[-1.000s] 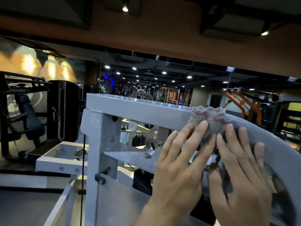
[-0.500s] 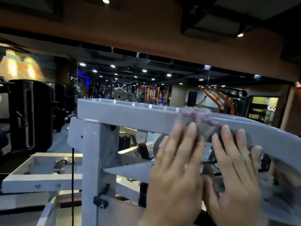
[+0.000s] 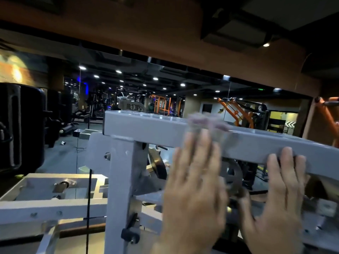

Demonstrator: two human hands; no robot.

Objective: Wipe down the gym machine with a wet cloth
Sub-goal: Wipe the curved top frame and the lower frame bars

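Grey painted steel, square in section and glossy under the ceiling lights, forms the top beam (image 3: 165, 128) of the gym machine. Since a second ago the hands have parted: the left hand (image 3: 194, 184), fingers straight and together, has pushed the crumpled pinkish cloth (image 3: 205, 120) leftward along the beam's top edge, while the right hand (image 3: 280, 195) rests flat on the beam's face with fingers straight. The wipe seems to be moving toward the left end.
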